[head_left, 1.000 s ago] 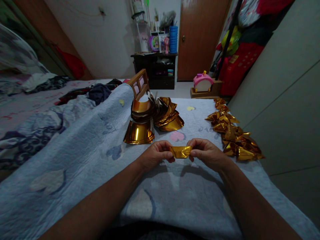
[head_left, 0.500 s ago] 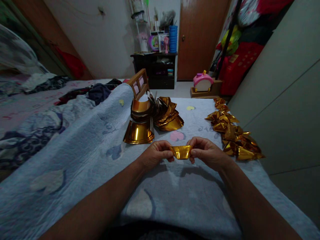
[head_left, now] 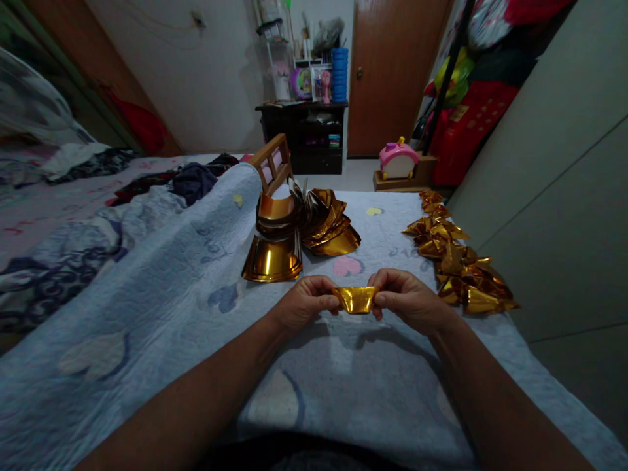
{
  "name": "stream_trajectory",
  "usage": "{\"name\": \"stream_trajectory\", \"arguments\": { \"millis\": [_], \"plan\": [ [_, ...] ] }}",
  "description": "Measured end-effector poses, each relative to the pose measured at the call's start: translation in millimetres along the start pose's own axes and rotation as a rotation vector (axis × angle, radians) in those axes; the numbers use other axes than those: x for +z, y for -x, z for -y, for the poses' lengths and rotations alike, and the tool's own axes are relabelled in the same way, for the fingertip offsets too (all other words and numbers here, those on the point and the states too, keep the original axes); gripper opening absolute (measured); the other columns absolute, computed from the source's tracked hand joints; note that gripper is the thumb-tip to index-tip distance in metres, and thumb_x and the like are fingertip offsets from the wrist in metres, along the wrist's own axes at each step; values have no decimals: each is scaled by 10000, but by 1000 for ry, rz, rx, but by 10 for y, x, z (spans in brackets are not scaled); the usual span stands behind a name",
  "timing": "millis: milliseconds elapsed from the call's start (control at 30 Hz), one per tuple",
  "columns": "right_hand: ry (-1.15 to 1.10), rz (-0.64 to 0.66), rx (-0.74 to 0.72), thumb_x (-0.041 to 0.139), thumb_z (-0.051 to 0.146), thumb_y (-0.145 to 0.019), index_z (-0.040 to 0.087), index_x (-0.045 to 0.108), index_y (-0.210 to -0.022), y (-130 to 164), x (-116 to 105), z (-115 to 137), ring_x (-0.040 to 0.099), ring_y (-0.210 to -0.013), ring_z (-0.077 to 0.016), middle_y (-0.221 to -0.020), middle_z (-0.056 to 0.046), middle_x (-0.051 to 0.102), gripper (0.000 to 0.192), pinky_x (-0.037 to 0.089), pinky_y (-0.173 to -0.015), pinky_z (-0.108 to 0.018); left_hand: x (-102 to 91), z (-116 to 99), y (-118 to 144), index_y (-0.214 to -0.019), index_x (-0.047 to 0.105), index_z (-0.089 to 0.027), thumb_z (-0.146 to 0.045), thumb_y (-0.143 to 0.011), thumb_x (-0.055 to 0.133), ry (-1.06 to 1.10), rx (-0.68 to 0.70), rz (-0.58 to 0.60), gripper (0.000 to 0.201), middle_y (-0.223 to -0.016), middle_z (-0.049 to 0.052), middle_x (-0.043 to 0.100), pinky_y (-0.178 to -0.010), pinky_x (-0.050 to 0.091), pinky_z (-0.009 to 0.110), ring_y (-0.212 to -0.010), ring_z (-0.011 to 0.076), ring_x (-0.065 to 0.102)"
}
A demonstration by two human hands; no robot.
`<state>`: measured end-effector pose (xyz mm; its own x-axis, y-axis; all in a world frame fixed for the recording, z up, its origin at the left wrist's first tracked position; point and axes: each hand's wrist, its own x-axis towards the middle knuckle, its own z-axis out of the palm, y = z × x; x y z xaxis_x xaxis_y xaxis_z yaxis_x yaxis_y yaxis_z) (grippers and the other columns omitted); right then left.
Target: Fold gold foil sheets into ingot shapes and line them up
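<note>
A pale blue quilt [head_left: 147, 314] covers the bed across the lower frame. At centre, the left hand [head_left: 301, 304] and right hand [head_left: 409, 301] pinch opposite ends of a small folded gold paper [head_left: 356, 299] with their fingers.

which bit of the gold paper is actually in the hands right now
The small folded gold piece, pinched at its ends by the left hand and right hand. The unfolded gold stack and folded pile lie untouched on the blanket.

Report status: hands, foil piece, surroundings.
Left hand and right hand pinch folded gold foil piece. Foil stack beyond; folded pile right.
</note>
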<state>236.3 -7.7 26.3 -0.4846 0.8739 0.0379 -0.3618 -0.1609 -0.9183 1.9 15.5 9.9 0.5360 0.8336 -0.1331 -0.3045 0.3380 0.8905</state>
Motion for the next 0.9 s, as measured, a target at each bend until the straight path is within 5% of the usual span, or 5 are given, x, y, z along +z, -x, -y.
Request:
{"name": "stream_trajectory", "arguments": {
  "millis": [233, 900],
  "plan": [
    [-33, 16, 84, 864, 329, -762, 159, 673, -861, 15, -6, 8, 653, -590, -102, -712, -2, 705, 275, 513, -562, -208, -19, 1, 3, -706, 721, -139, -378, -549, 962, 5, -8, 24, 374, -642, 18, 704, -631, 467, 237, -603, 122, 621],
    [75, -63, 36, 852, 412, -768, 165, 642, -788, -4, 6, 10, 628, -557, -93, -620, 14, 695, 324, 491, -576, -211, 6, -21, -7, -779, 736, -148, -343, -572, 952, 5, 9, 29, 357, -701, 20, 720, -611, 480, 235, -610, 124, 632]
  ]
}}
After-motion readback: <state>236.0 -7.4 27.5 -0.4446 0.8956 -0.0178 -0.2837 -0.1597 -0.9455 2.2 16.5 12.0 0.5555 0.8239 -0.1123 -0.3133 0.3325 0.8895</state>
